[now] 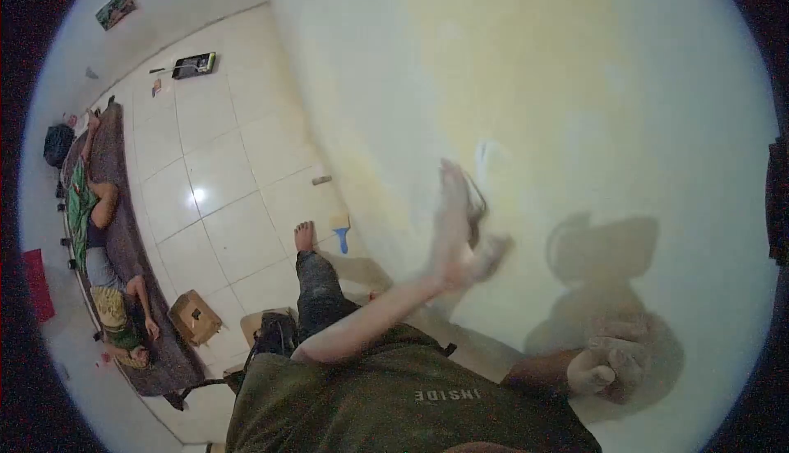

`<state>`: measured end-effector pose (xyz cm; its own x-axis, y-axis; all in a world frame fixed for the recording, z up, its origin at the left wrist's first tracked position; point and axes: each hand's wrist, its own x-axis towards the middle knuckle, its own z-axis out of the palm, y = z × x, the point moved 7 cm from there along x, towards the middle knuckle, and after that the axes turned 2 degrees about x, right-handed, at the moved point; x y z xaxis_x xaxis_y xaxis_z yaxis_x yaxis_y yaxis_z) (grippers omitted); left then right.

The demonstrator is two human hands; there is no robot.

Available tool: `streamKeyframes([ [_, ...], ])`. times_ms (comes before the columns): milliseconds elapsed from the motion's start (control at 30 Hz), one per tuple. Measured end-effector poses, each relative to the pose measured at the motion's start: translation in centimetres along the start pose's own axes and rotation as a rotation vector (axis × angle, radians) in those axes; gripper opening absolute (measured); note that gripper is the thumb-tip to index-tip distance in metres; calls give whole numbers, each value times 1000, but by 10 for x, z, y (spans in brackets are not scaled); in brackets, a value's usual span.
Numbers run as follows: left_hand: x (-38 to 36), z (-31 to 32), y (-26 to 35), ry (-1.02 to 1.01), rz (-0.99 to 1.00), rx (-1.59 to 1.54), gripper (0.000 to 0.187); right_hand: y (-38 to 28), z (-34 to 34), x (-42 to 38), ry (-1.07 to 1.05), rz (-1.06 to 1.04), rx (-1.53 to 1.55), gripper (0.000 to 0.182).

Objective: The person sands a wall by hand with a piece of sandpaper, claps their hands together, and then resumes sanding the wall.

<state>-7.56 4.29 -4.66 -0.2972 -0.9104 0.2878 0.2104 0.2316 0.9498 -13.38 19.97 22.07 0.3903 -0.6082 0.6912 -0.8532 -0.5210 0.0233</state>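
Note:
My left hand [460, 235] is raised at the wall [526, 108], blurred, its fingers stretched upward and the thumb held off to the side. A thin thing with a dark curved edge [479, 197] shows between fingers and thumb; I cannot make out its kind. Just above it is a small white mark [482, 152] on the yellowish, patchy paint. Lower down at the right, my right hand [606, 368] is closed near the wall, with pale dust-like smears on it. Whatever its curled fingers may hold is hidden.
On the tiled floor lie a blue-handled paintbrush [341, 233], a small brownish block [321, 180], an open cardboard box [196, 319] and a black tray [194, 65] with a roller. A black bag [275, 334] is beside my leg. Another person [103, 264] lies on a mat at left.

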Motion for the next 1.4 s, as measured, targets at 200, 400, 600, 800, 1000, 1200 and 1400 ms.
streamKeyframes([
  [200, 46, -25, -22, 29, -87, 38, 115, -4, -2, 0, -201, -81, -130, 36],
  [400, 19, -13, 1, -101, -79, 54, 118, 5, -1, 4, -174, 84, -114, 32],
  [600, 26, -19, -27, -46, -96, 118, 124, -4, -16, -44, 117, -36, -161, 33],
  [800, 5, -21, -14, -130, -86, 229, 127, -17, -26, -43, 145, -95, -254, 38],
  [1000, -4, -11, 4, -161, -72, 244, 118, -17, -10, -32, 115, -162, -206, 36],
  [1200, 40, -29, -9, -82, -69, 249, 127, -18, -4, -20, -70, -150, -186, 37],
  [1400, 17, -19, -17, -114, -80, 244, 124, -18, -1, -16, 36, -87, -232, 37],
])
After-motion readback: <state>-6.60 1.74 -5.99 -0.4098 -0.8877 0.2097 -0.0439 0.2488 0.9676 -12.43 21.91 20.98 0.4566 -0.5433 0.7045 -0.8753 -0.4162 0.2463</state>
